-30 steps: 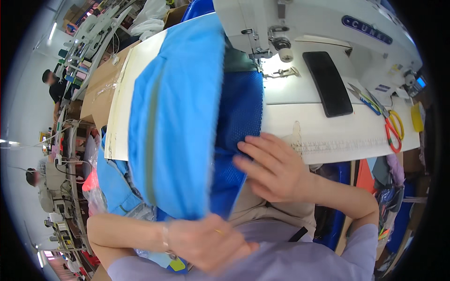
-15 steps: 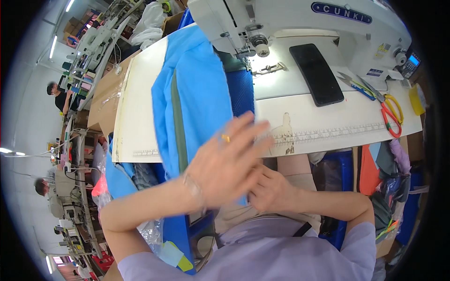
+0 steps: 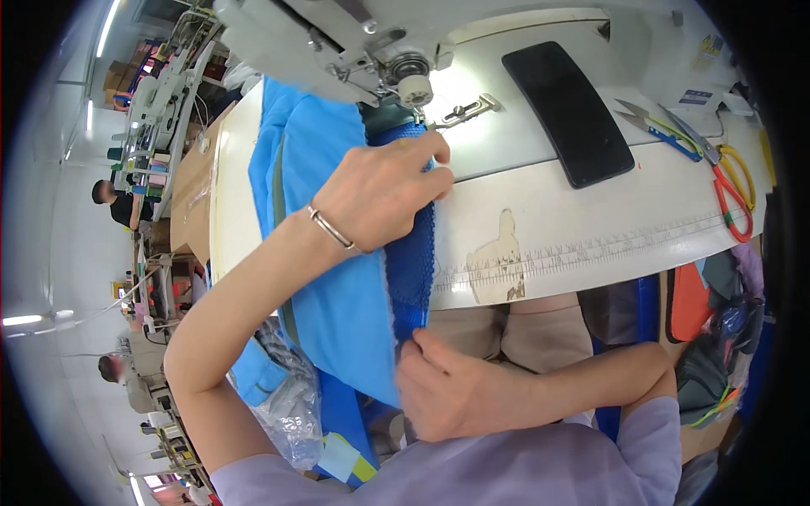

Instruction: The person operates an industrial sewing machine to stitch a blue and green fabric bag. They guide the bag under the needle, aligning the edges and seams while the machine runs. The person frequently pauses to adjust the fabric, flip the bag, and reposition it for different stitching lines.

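A light blue fabric piece (image 3: pixel 337 308) with a grey-green stripe lies over the left of the sewing table and hangs off its front edge. Along its right side runs a darker blue mesh (image 3: pixel 413 270), which passes under the presser foot of the sewing machine (image 3: pixel 413 72). My left hand (image 3: pixel 384 190), wearing a silver bangle, is closed at the mesh's right edge just in front of the foot; its fingertips bend over that edge. Lower down, below the table edge, my right hand (image 3: pixel 456 388) pinches the hanging edge where fabric and mesh meet.
A black phone (image 3: pixel 569 114) lies on the white table (image 3: pixel 582 253), with scissors (image 3: pixel 730 190) and a small snipper (image 3: pixel 658 131) to its right. A metal guide (image 3: pixel 467 112) sits beside the foot. Fabric scraps (image 3: pixel 704 337) hang at the right. People work at the far left.
My hands were together in front of the table. The left has moved up to the mesh by the foot; the right has taken hold of the hanging edge. The view has shifted closer.
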The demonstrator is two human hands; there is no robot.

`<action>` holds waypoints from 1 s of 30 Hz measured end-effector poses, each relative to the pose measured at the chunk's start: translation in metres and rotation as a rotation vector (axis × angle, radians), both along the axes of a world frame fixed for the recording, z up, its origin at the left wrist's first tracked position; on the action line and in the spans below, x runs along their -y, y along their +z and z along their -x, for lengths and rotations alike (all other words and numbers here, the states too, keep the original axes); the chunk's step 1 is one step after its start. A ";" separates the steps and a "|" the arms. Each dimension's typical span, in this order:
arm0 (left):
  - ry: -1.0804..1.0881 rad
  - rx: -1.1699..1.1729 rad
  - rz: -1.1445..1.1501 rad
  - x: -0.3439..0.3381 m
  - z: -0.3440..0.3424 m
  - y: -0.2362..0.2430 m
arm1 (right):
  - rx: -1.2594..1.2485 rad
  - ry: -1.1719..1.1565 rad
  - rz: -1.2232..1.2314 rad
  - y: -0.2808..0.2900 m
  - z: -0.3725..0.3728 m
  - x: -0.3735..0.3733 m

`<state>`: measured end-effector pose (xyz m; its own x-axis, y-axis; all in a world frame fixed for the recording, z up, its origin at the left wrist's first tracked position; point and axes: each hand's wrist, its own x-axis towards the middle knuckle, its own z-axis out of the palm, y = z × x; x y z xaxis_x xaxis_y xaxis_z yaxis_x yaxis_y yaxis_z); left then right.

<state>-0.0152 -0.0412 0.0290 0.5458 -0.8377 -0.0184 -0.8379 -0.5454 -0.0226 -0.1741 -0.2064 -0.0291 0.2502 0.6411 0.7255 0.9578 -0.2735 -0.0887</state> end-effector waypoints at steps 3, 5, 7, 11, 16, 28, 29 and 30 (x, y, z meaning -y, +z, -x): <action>-0.214 -0.005 -0.040 0.004 -0.017 -0.007 | 0.011 0.014 0.089 0.001 0.000 0.004; -0.309 -0.062 -0.043 0.008 -0.021 -0.007 | 0.025 0.016 0.100 0.000 -0.001 0.008; -0.398 -0.141 -0.010 0.014 -0.022 -0.002 | 0.020 0.017 0.111 0.000 -0.001 0.012; -0.412 -0.341 -0.031 0.015 0.001 0.005 | 0.003 0.028 0.123 0.002 -0.004 0.021; -0.252 -0.241 0.063 -0.002 0.043 -0.007 | -0.026 0.041 0.084 -0.019 -0.001 0.021; -0.199 -0.225 0.134 -0.011 0.045 -0.015 | -0.226 -0.051 -0.156 -0.040 -0.007 0.029; -0.218 -0.193 0.110 -0.009 0.043 -0.013 | -0.223 -0.040 -0.166 -0.039 -0.006 0.029; -0.236 -0.161 0.087 -0.008 0.042 -0.010 | -0.220 -0.028 -0.176 -0.038 -0.005 0.029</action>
